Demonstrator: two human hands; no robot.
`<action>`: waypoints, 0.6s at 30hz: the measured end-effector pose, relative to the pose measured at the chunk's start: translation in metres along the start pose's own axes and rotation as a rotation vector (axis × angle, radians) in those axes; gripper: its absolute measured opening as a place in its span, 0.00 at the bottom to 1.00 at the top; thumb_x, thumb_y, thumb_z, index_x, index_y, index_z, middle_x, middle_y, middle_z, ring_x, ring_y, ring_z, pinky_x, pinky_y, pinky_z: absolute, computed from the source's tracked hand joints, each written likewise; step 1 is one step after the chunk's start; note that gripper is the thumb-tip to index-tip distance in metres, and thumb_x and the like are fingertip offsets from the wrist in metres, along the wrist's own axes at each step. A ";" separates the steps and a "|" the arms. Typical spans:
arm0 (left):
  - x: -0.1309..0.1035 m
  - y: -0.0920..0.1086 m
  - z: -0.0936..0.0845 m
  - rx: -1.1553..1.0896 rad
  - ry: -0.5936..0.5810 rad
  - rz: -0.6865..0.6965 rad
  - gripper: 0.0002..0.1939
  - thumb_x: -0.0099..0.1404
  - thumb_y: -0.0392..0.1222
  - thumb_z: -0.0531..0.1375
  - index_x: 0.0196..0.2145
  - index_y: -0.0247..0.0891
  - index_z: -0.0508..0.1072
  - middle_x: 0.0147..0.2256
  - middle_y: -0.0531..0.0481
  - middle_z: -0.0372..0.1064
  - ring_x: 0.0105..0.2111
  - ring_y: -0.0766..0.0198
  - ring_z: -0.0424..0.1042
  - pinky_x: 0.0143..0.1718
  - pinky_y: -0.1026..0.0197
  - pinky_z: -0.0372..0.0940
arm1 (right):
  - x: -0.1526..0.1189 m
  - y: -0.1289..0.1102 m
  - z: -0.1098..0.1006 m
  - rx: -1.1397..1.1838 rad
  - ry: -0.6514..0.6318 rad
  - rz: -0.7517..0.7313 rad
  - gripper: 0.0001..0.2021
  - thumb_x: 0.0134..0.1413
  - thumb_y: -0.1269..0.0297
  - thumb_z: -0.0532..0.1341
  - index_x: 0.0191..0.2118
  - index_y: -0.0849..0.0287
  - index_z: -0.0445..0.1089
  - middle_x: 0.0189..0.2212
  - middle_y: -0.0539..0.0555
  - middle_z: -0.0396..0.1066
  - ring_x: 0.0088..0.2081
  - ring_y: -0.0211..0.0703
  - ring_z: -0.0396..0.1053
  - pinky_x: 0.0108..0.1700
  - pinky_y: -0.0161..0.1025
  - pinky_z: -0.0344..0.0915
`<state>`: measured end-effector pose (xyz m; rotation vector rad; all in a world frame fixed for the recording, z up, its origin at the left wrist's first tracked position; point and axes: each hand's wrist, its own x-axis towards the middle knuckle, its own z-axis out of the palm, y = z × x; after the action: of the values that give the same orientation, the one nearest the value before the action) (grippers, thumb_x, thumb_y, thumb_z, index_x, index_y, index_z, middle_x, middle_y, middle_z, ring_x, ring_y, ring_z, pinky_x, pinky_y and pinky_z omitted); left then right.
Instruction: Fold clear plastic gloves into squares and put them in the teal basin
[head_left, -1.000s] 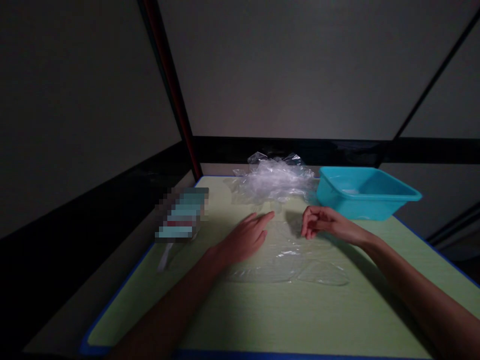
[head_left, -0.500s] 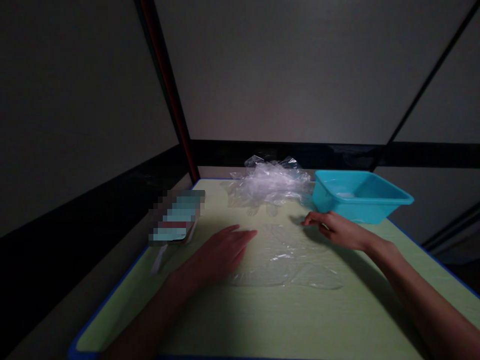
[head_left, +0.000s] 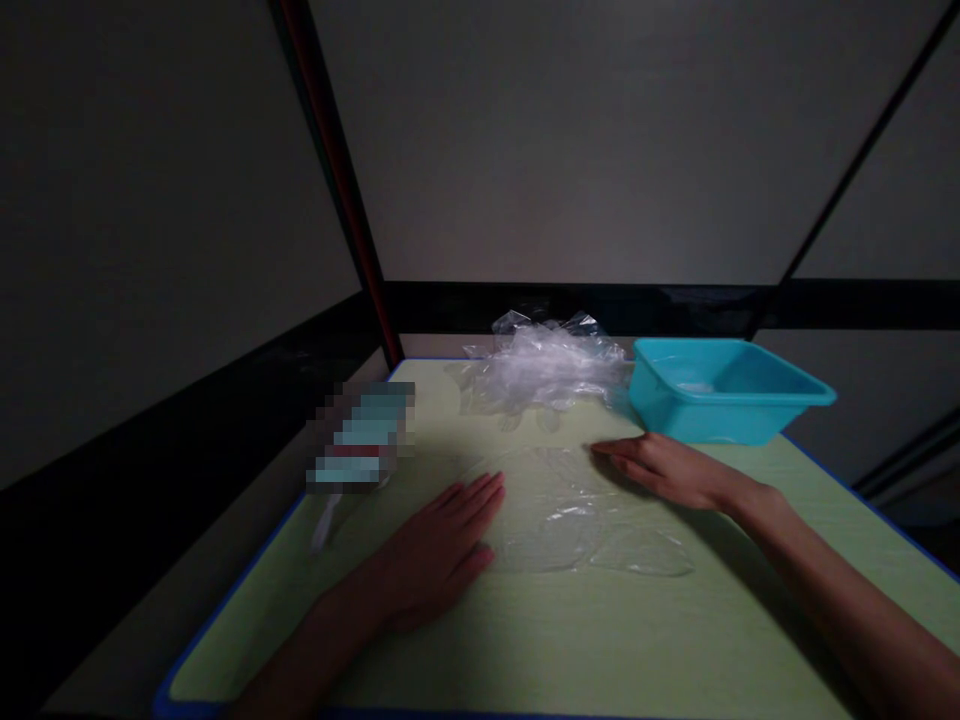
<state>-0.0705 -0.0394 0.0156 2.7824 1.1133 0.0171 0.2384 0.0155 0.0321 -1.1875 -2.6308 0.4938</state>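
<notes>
A clear plastic disposable glove (head_left: 559, 535) lies spread on the table, its outline faint against the pale green top. My left hand (head_left: 450, 540) rests palm down at the glove's left side, fingers stretched out and thumb apart. On the other side, my right hand (head_left: 667, 468) reaches in with its index finger extended toward the glove's upper right edge. Whether that fingertip presses on the plastic I cannot tell. Beyond both hands sits a crumpled heap of similar clear plastic (head_left: 547, 365), with glove fingers poking out at its near side.
A turquoise plastic basin (head_left: 727, 415) stands at the table's far right, with something pale inside. On the left edge is a blurred-out device with a lit screen (head_left: 360, 430), propped on a light stand. The green table (head_left: 570, 650) has a blue rim; walls rise behind it.
My left hand has come down and flattened at the glove's left side, its fingers more spread. My right hand has moved slightly left and straightened its index finger.
</notes>
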 end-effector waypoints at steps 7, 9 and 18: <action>-0.007 0.005 0.011 -0.004 0.071 -0.019 0.27 0.66 0.42 0.45 0.60 0.38 0.42 0.61 0.47 0.36 0.60 0.62 0.40 0.58 0.55 0.43 | 0.003 -0.001 0.005 -0.018 0.031 0.005 0.19 0.59 0.62 0.45 0.53 0.60 0.61 0.48 0.59 0.66 0.46 0.50 0.65 0.46 0.47 0.61; -0.009 0.009 0.015 0.008 0.089 -0.038 0.28 0.66 0.42 0.46 0.60 0.37 0.40 0.61 0.47 0.36 0.60 0.60 0.40 0.58 0.54 0.44 | 0.004 -0.002 0.006 -0.031 0.054 0.005 0.19 0.59 0.62 0.46 0.53 0.59 0.61 0.46 0.59 0.67 0.44 0.49 0.66 0.45 0.46 0.62; -0.027 0.031 0.009 0.028 0.174 0.109 0.30 0.65 0.37 0.45 0.61 0.41 0.34 0.60 0.51 0.39 0.59 0.61 0.43 0.58 0.52 0.44 | 0.008 -0.003 0.010 -0.126 0.094 0.005 0.20 0.58 0.64 0.45 0.55 0.62 0.58 0.40 0.62 0.68 0.39 0.49 0.66 0.42 0.47 0.61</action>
<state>-0.0681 -0.0813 0.0122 2.9096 1.0019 0.2628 0.2278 0.0177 0.0247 -1.2227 -2.6119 0.2689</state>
